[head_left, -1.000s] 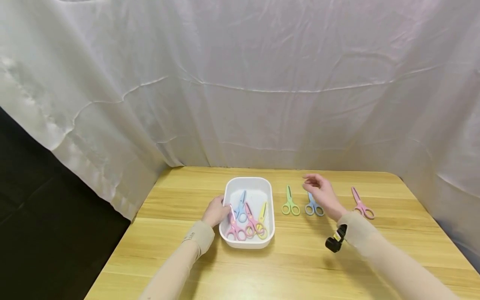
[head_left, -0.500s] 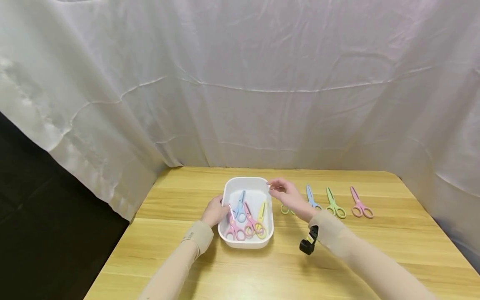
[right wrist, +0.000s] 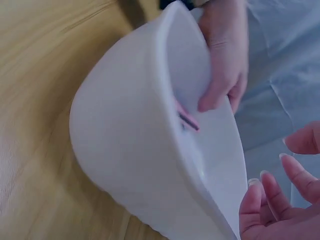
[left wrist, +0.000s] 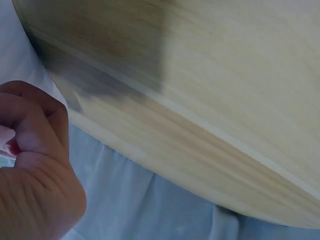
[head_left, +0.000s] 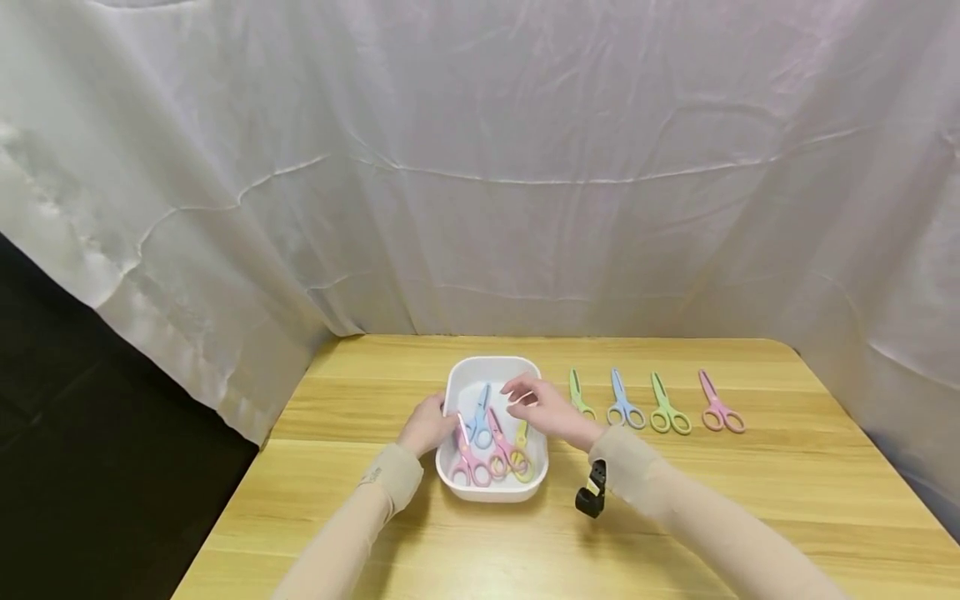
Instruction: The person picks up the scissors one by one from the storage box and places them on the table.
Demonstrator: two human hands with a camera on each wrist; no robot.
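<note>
On the bench (head_left: 480, 550), a white tub (head_left: 492, 493) of scissors (head_left: 507, 447) is gripped at its left rim by the left hand (head_left: 429, 423). Over the tub, the right hand (head_left: 546, 410) is held with fingers (right wrist: 274, 196) parted, loosely bent and holding nothing. Beyond its right side, 4 more pairs (head_left: 664, 406) are laid in a row.
</note>
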